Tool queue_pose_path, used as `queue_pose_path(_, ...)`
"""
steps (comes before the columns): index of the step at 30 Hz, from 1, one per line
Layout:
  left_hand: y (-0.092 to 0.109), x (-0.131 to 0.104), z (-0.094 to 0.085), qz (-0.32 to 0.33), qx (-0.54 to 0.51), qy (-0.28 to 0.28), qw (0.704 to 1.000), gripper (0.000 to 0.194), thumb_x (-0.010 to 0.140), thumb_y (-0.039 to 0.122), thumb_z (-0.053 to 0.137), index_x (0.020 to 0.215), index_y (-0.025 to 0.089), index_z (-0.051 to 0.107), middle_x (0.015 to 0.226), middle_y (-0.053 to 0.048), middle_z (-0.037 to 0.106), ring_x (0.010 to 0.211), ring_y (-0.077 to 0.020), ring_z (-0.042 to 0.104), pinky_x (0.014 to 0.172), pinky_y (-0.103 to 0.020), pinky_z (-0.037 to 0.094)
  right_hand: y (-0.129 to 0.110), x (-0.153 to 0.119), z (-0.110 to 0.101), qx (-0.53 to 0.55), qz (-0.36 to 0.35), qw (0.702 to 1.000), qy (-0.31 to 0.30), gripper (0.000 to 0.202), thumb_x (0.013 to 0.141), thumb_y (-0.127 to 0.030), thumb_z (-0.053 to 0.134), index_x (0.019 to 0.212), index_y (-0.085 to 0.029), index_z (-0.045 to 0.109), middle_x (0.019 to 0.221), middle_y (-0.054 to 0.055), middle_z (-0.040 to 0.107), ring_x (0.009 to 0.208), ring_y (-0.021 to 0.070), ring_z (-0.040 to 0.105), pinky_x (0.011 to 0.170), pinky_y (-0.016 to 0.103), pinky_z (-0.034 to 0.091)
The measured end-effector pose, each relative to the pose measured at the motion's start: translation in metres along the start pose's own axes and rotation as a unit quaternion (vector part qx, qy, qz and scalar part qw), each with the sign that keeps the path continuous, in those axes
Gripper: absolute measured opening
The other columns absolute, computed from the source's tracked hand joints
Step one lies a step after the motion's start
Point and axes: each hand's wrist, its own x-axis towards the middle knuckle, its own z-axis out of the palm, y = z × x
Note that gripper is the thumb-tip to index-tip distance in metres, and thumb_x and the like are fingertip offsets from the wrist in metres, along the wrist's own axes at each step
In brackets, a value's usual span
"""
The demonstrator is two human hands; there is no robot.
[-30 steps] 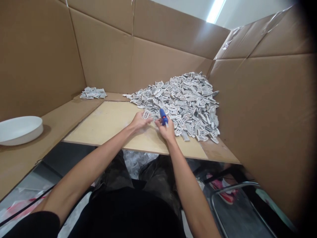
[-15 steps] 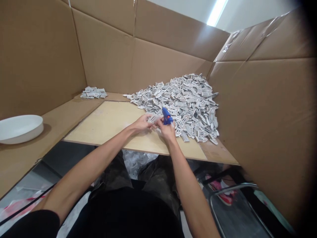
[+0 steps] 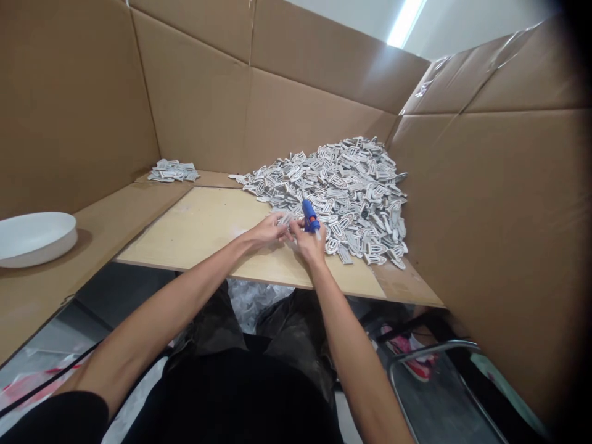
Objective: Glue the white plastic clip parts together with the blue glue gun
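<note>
My left hand point(image 3: 268, 229) is closed around a small pale slotted plastic piece point(image 3: 285, 219), held low over the board. Close beside it, my right hand point(image 3: 311, 243) grips a blue hand tool point(image 3: 309, 211) with an orange-red part on its body and a pale end near my palm. The tool's exact kind is unclear. Right-hand fingertips meet the plastic piece, and some of the contact is hidden by the fingers. Just beyond my hands rises a large heap of similar grey-white slotted plastic pieces point(image 3: 356, 179).
A smaller pile of the pieces point(image 3: 173, 171) lies at the back left. A white oval basin point(image 3: 37, 246) stands on the left cardboard. Tall cardboard walls point(image 3: 194, 105) surround the wooden board point(image 3: 171, 234). Crumpled translucent plastic point(image 3: 256, 302) shows between my knees, below the front edge.
Both hands keep almost the same place. My right hand and the blue tool have tilted slightly, while the fingers shift a little on the plastic piece. The view has moved very slightly.
</note>
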Motion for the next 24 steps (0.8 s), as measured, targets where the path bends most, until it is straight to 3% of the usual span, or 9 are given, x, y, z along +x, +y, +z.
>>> queue_pose_path(6,-0.001,-0.005,-0.003,-0.013,0.028,0.038,0.999,0.022,0.090,0.017,0.072,0.103,0.018,0.054,0.076,-0.002,0.072,0.062,-0.0139,0.070,0.056,-0.020,0.044,0.004,-0.004,-0.004,-0.026,-0.045,0.998,0.019,0.032,0.084,-0.050,0.076,0.094,-0.022,0.063,0.087,0.004,0.074,0.077,0.0211,0.069,0.077,0.034,0.055)
queue_pose_path(13,0.001,-0.008,-0.006,0.004,0.056,0.020,0.998,0.042,0.082,0.040,0.086,0.097,0.020,0.053,0.076,-0.005,0.074,0.062,-0.0176,0.072,0.055,-0.022,0.043,0.011,0.001,-0.006,0.020,-0.062,0.998,0.004,0.042,0.084,-0.059,0.078,0.098,-0.022,0.062,0.093,0.005,0.074,0.080,0.0219,0.070,0.080,0.037,0.057)
queue_pose_path(17,0.006,-0.003,-0.012,0.019,0.084,0.103,0.991,0.040,0.071,0.040,0.093,0.088,0.014,0.067,0.072,-0.003,0.071,0.056,-0.0122,0.060,0.055,-0.024,0.041,0.006,0.002,-0.005,0.011,-0.040,0.999,-0.015,0.047,0.081,-0.064,0.080,0.093,-0.022,0.061,0.085,0.004,0.072,0.077,0.0207,0.066,0.078,0.035,0.055)
queue_pose_path(20,0.009,0.002,-0.017,0.014,0.060,0.182,0.981,0.029,0.071,0.031,0.091,0.081,0.013,0.070,0.069,-0.001,0.067,0.056,-0.0100,0.054,0.054,-0.023,0.038,-0.001,0.000,-0.006,-0.005,-0.034,0.999,-0.013,0.051,0.086,-0.073,0.071,0.091,-0.023,0.063,0.080,0.003,0.070,0.074,0.0200,0.064,0.074,0.033,0.053)
queue_pose_path(22,0.012,0.005,-0.017,0.005,0.023,0.225,0.974,0.023,0.075,0.026,0.086,0.079,0.013,0.067,0.070,-0.002,0.068,0.058,-0.0100,0.057,0.054,-0.022,0.038,-0.003,0.000,-0.008,-0.016,-0.013,1.000,0.004,0.059,0.089,-0.082,0.061,0.089,-0.023,0.066,0.078,0.003,0.070,0.072,0.0203,0.064,0.071,0.032,0.053)
queue_pose_path(24,0.015,0.005,-0.016,-0.002,-0.015,0.233,0.972,0.019,0.078,0.021,0.082,0.084,0.014,0.065,0.074,-0.003,0.070,0.062,-0.0117,0.063,0.058,-0.022,0.043,-0.004,0.000,-0.008,-0.021,0.012,1.000,-0.001,0.068,0.087,-0.090,0.053,0.084,-0.023,0.066,0.074,0.004,0.070,0.067,0.0205,0.064,0.065,0.032,0.052)
